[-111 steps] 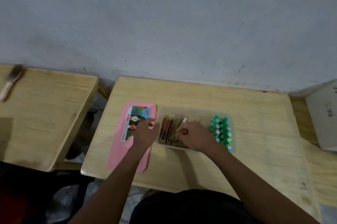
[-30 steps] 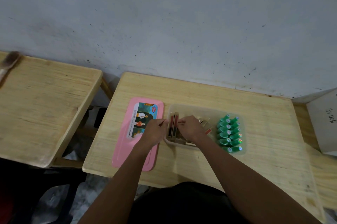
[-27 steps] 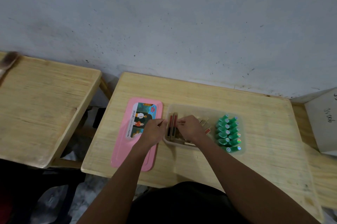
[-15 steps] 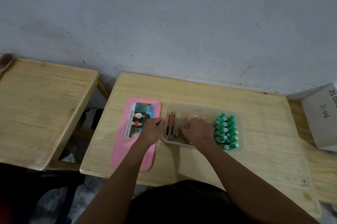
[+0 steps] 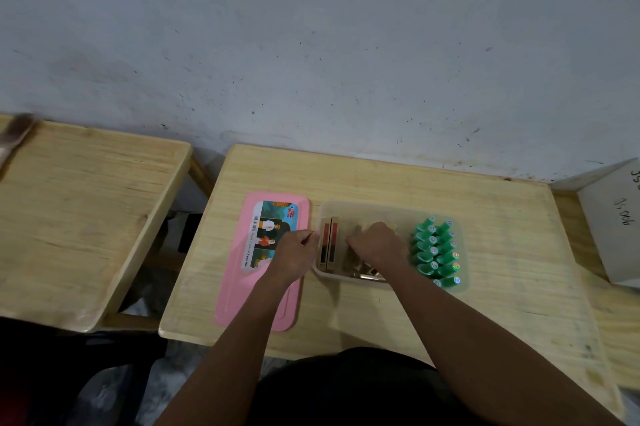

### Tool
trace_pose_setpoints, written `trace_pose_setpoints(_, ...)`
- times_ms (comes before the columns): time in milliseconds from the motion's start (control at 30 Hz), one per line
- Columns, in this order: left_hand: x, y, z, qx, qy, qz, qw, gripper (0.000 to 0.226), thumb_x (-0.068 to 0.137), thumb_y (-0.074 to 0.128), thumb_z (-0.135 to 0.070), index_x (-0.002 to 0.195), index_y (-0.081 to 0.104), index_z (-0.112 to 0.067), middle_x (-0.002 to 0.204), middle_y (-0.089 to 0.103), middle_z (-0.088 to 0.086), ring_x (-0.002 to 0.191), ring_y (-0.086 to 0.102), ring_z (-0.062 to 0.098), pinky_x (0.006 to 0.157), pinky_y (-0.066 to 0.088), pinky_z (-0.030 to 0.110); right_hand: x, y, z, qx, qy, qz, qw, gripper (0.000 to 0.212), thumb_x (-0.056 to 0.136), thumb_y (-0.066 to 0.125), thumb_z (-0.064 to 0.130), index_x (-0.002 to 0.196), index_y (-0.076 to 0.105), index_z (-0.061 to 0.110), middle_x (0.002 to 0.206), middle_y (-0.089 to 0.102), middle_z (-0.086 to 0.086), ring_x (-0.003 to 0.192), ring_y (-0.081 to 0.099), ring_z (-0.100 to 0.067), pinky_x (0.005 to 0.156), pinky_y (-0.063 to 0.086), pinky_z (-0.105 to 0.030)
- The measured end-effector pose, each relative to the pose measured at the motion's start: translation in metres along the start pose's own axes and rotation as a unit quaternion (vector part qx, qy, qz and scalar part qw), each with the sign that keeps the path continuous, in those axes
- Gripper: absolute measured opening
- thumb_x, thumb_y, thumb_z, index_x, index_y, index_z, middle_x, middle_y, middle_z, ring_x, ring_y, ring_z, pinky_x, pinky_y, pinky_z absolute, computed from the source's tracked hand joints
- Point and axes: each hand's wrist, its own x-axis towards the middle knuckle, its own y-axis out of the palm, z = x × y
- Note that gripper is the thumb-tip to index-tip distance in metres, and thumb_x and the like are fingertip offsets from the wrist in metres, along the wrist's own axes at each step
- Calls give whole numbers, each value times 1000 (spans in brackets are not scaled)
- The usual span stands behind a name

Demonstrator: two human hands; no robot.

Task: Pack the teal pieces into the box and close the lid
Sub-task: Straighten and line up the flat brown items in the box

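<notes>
A clear plastic box (image 5: 381, 209) sits mid-desk. Several teal pieces (image 5: 434, 252) stand in two rows at its right end. At its left end two flat wooden pieces with red and black stripes (image 5: 329, 243) stand on edge, and loose wooden pieces (image 5: 360, 269) lie in the middle. The pink lid (image 5: 256, 301) lies flat on the desk left of the box. My left hand (image 5: 294, 254) pinches the box's left wall. My right hand (image 5: 377, 245) is palm down inside the box over the loose wooden pieces, with its fingertips hidden.
The desk (image 5: 381, 172) stands against a grey wall. A second wooden desk (image 5: 86, 217) is to the left across a gap, with a brush (image 5: 15, 138) at its far corner. A white carton (image 5: 613, 224) stands at the right edge.
My right hand has moved from the upright striped pieces at the box's left end to the loose pile in the middle. My left hand has stayed at the box's left wall.
</notes>
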Motion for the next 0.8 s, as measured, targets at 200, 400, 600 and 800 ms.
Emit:
trace_pose_setpoints(200,0,-1,-1,-4,3,1,1000,36,101,43,-27,66,50,-21,61,50,-4,60,49,5,56,36,15,-1,-3,-5,69,9,6,998,49,76,60,60,63,64,13,62,65,0,59,61,-18,55,40,-24)
trace_pose_setpoints(400,0,-1,-1,-9,-1,1,1000,40,101,42,-28,64,50,-18,60,49,-1,57,47,8,54,35,16,-3,-10,-15,356,-9,102,929,42,80,61,53,74,71,12,76,71,-2,71,63,-20,70,48,-33)
trace_pose_setpoints(600,0,1,-1,-12,-2,-9,1000,40,101,42,-27,62,50,-16,60,48,0,56,44,9,51,33,19,-3,-15,-22,512,-22,195,836,30,90,62,30,105,69,5,95,72,-12,82,63,-21,62,48,-28)
trace_pose_setpoints(800,0,2,-1,-2,2,-15,1000,42,101,42,-27,60,47,-16,58,46,0,53,42,8,49,31,16,-8,-11,-19,438,-44,90,893,23,82,77,21,97,63,11,93,72,-12,77,69,-20,62,56,-27)
